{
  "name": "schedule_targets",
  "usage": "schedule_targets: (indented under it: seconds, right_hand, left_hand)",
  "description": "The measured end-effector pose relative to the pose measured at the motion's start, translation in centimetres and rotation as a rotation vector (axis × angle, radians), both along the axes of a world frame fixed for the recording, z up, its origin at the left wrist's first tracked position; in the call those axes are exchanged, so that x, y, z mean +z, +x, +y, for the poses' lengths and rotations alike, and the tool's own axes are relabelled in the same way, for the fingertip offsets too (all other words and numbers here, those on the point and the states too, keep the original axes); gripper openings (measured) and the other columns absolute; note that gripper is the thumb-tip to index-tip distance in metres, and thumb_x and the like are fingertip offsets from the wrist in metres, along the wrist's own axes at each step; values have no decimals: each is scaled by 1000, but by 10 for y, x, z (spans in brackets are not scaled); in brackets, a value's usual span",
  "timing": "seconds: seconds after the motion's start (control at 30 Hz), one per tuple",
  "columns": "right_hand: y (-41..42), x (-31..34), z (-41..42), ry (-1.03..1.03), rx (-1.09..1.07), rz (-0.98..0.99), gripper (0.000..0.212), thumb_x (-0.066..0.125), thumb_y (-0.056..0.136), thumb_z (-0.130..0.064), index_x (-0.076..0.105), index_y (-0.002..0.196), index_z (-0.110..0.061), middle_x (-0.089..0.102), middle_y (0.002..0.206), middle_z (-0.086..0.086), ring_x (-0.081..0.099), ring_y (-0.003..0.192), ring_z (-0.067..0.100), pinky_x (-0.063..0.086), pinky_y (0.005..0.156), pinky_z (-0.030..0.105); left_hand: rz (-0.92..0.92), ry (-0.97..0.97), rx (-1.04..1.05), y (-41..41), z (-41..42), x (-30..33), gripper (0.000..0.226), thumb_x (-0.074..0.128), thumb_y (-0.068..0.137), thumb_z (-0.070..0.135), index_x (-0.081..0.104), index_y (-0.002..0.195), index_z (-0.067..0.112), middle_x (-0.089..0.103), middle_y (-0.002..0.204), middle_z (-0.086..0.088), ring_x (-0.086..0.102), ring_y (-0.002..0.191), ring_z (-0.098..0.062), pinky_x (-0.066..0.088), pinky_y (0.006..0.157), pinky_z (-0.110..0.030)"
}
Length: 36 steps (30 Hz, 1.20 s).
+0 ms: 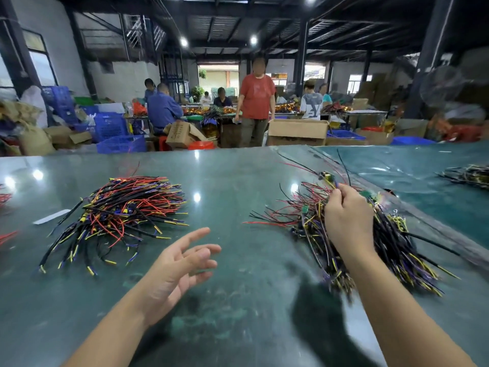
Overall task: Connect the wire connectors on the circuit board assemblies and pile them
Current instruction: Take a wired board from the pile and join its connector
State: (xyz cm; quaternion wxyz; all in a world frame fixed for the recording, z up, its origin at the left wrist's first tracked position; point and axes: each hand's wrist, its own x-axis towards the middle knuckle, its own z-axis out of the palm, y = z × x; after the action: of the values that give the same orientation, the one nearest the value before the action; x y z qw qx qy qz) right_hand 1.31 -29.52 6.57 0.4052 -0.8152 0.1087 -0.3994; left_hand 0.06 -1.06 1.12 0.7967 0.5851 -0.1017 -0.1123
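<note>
Two heaps of wired circuit board assemblies lie on the green table (238,186). The left pile (124,215) is a spread of black, red, yellow and purple wires. The right pile (370,239) shows small green boards among its wires. My right hand (346,215) is over the right pile, fingers curled around the wires of one assembly (328,178) whose small board and red and black leads stick up beyond my fingertips. My left hand (182,263) hovers above the table between the piles, fingers spread and relaxed, holding nothing.
A white strip (51,217) lies left of the left pile. Another wire bundle (468,174) sits at the far right, red wires (5,200) at the left edge. Beyond the table a person in a red shirt (255,102) stands among cardboard boxes, blue crates and seated workers.
</note>
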Motion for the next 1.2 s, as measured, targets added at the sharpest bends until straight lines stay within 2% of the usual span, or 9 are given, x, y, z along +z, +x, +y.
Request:
schedule_targets:
  seconds: [0.13,0.23,0.33,0.4,0.5,0.73,1.03,1.13,1.2]
  right_hand:
    - [10,-6,-19,-363,-264,377,27,45,92,-16,61,103,3,60,107,22,52,95,35,36,70,35]
    - [16,-14,-12,-656,-342,286,28,57,82,-20,66,100,-1,59,117,20,48,109,38,40,87,42]
    - [31,-23,6,-917,-210,294,38,51,86,-29,60,118,-12,45,141,13,28,136,35,18,109,48]
    - [44,-37,12,-1038,-135,460,48,37,94,-36,40,139,-19,21,156,7,5,145,33,-1,112,54]
    - [55,-60,4,-1162,-139,624,54,24,98,-32,15,150,-20,10,159,9,-4,145,37,-11,110,59]
    - [63,-67,-24,-1168,-117,673,53,26,99,-32,12,150,-25,5,160,5,-5,146,33,-15,111,54]
    - [59,-65,-72,-1110,-109,794,51,16,101,-37,3,150,-34,-3,161,-1,-12,146,30,-16,111,52]
    - [56,-46,-55,-1001,-15,906,59,22,99,-47,-2,151,-35,-11,160,6,-20,144,33,-17,110,56]
    - [56,-28,-25,-844,115,880,63,33,97,-47,3,151,-36,-6,160,6,-18,144,33,-14,110,57]
  left_hand:
    - [14,-3,18,0,1,3,57,67,69,18,56,125,19,71,102,-8,66,74,-15,56,67,-26]
    - [15,3,18,1,1,3,57,68,69,18,57,125,19,71,101,-8,65,74,-15,56,68,-26]
    - [6,35,7,-1,0,4,62,76,65,23,58,123,20,70,101,-7,65,76,-15,54,70,-27]
    - [3,55,2,-1,1,3,70,80,56,30,59,123,21,70,102,-7,65,77,-16,53,72,-28]
    - [-3,25,9,2,4,-1,61,76,64,23,59,122,20,70,101,-7,64,77,-16,55,72,-28]
    - [12,-12,16,7,5,0,53,75,71,12,60,121,18,70,99,-8,66,73,-15,56,66,-26]
    - [18,1,18,3,4,2,51,69,69,19,60,120,19,71,100,-7,65,76,-15,56,70,-26]
    - [-16,35,56,3,2,2,47,74,71,18,61,116,19,70,97,-7,64,74,-14,54,69,-24]
    - [-149,193,221,7,1,-3,38,76,78,10,62,112,19,69,87,-4,63,71,-11,51,68,-21]
